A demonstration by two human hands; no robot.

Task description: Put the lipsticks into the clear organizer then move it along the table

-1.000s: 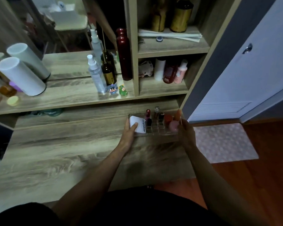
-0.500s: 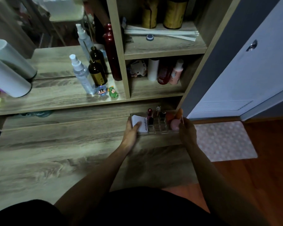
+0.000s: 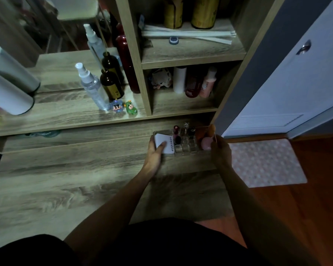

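Note:
The clear organizer (image 3: 186, 148) rests on the wooden table near its right end, below the shelf unit. Several lipsticks (image 3: 176, 131) stand upright in its middle slots. A white box (image 3: 164, 144) fills its left part, and pink and orange sponges (image 3: 206, 142) lie in its right part. My left hand (image 3: 155, 152) grips the organizer's left end, thumb on the white box. Its right end is held by my right hand (image 3: 220, 149).
A shelf above the table carries a spray bottle (image 3: 93, 89), a dark bottle (image 3: 112, 84), two small figurines (image 3: 123, 107) and white cylinders (image 3: 6, 93). Cubby shelves hold bottles (image 3: 192, 82). The table's right edge drops to a floor mat (image 3: 265, 162) by a door.
Both hands keep hold of the organizer. The view has shifted slightly, and the organizer sits in almost the same place near the table's right end.

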